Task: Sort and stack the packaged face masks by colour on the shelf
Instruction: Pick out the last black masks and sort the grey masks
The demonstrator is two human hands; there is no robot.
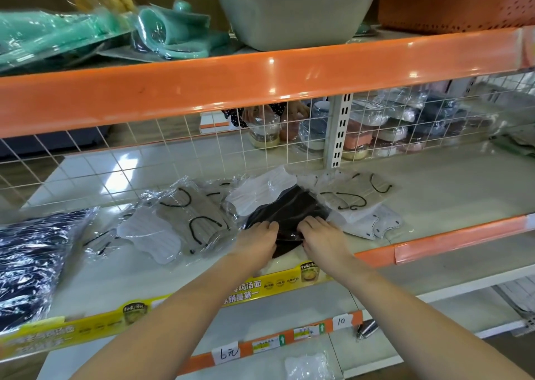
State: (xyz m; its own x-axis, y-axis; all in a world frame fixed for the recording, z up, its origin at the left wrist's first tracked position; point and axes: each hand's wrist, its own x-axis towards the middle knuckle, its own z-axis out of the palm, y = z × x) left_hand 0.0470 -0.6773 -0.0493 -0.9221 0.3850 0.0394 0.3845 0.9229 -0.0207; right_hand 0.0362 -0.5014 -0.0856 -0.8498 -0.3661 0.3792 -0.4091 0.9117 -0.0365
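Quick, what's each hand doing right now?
Left hand: gripping the black mask pack at its near edge.
Right hand: gripping the same pack.

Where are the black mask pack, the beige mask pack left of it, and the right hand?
black mask pack (pixel 285 210), head view, middle of the dark pack.
beige mask pack (pixel 192 214), head view, its ribbed centre.
right hand (pixel 324 236), head view, back of hand.

Orange-edged shop shelving (pixel 260 69), white wire mesh back (pixel 144 150), pale boards, glare spots overhead.

Upper shelf – grey tub (pixel 292 8), orange basket (pixel 457 1), teal packaged goods (pixel 170 32); handwritten price tags (pixel 225 355) below.
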